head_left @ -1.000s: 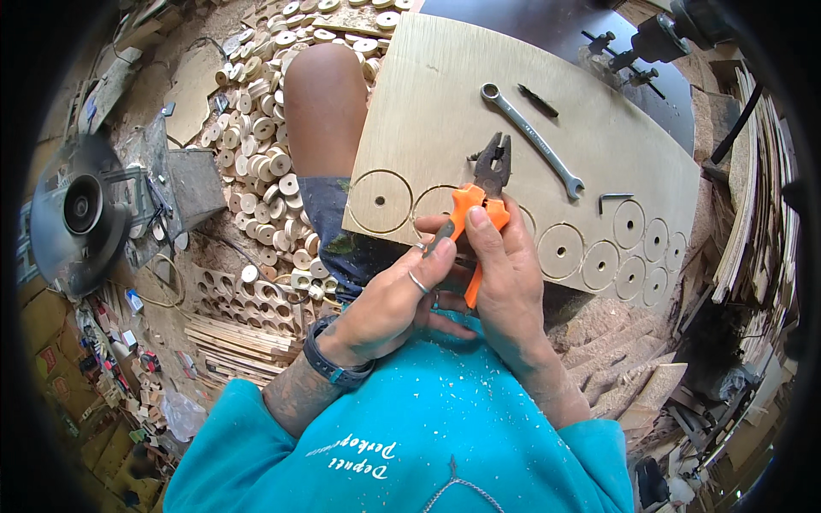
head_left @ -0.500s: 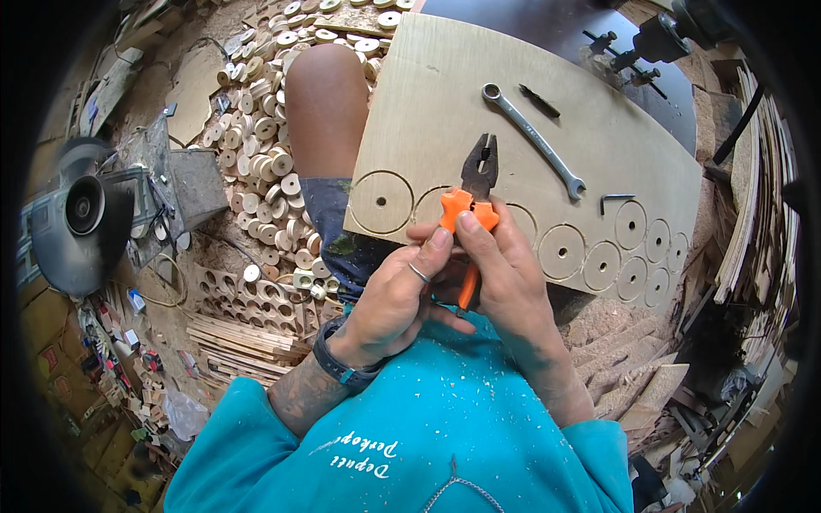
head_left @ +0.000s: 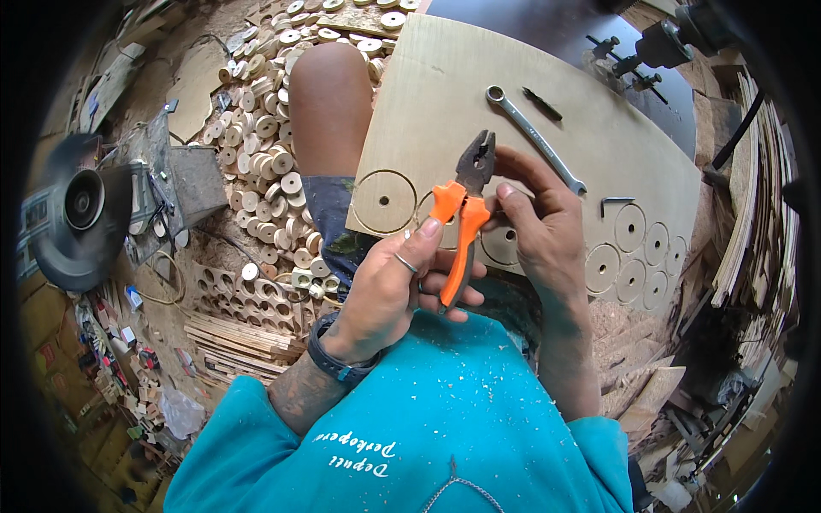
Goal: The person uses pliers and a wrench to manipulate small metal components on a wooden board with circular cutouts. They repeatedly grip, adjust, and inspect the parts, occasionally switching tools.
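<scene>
My left hand is closed round the orange grips of a pair of combination pliers, whose dark jaws point up and away from me. Beside the jaws, my right hand has its thumb and forefinger apart, with the forefinger close to the metal; whether it touches is unclear. Both hands are over the near edge of a pale plywood board cut with circular grooves. On that board lie a combination wrench, a dark drill bit and a small hex key.
A drill chuck hangs over a dark tabletop at the back right. Loose wooden discs cover the floor left of my knee. A fan stands far left. Thin wood strips lean at the right.
My right hand has let go of the pliers' grips and moved right and up beside the jaws. The pliers have tilted, and the left hand now holds them alone.
</scene>
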A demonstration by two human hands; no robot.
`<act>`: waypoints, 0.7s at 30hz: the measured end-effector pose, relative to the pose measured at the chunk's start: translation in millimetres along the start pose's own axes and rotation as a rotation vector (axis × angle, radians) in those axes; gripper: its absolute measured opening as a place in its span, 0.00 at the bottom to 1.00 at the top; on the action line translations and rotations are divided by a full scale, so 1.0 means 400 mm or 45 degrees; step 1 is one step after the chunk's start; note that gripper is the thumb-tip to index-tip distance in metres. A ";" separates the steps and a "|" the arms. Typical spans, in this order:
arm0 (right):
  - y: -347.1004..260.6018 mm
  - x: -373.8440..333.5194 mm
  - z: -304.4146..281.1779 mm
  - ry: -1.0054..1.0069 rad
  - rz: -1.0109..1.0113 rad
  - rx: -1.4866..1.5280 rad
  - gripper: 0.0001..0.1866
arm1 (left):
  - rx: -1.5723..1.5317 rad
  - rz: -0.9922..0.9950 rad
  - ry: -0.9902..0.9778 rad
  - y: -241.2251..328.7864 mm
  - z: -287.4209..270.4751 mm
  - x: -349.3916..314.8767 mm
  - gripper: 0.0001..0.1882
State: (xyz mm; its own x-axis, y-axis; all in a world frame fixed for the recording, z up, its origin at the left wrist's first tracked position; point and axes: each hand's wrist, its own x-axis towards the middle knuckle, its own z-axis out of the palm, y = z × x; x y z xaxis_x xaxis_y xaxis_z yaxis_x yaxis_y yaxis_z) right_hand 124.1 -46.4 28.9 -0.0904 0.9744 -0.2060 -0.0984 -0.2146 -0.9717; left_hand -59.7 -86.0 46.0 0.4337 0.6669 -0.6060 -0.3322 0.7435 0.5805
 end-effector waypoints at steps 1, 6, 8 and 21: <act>0.008 0.006 0.006 0.041 -0.036 -0.053 0.17 | 0.019 -0.007 0.001 0.004 -0.004 -0.001 0.35; 0.035 0.036 0.006 -0.011 -0.048 -0.226 0.15 | -0.042 -0.099 -0.068 0.010 -0.008 -0.005 0.34; 0.043 0.042 0.003 -0.001 -0.032 -0.274 0.14 | -0.053 -0.114 -0.068 0.008 -0.005 -0.005 0.34; 0.047 0.051 0.011 0.004 -0.175 -0.330 0.15 | -0.087 -0.152 -0.150 0.022 -0.002 -0.013 0.36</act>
State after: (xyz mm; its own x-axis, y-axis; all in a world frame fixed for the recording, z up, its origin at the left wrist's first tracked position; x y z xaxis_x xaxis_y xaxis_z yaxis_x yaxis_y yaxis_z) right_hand 116.0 -30.8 6.8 -0.0905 0.9934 -0.0703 0.1472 -0.0564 -0.9875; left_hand -65.4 -82.8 53.8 0.5674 0.5661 -0.5980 -0.3267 0.8214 0.4676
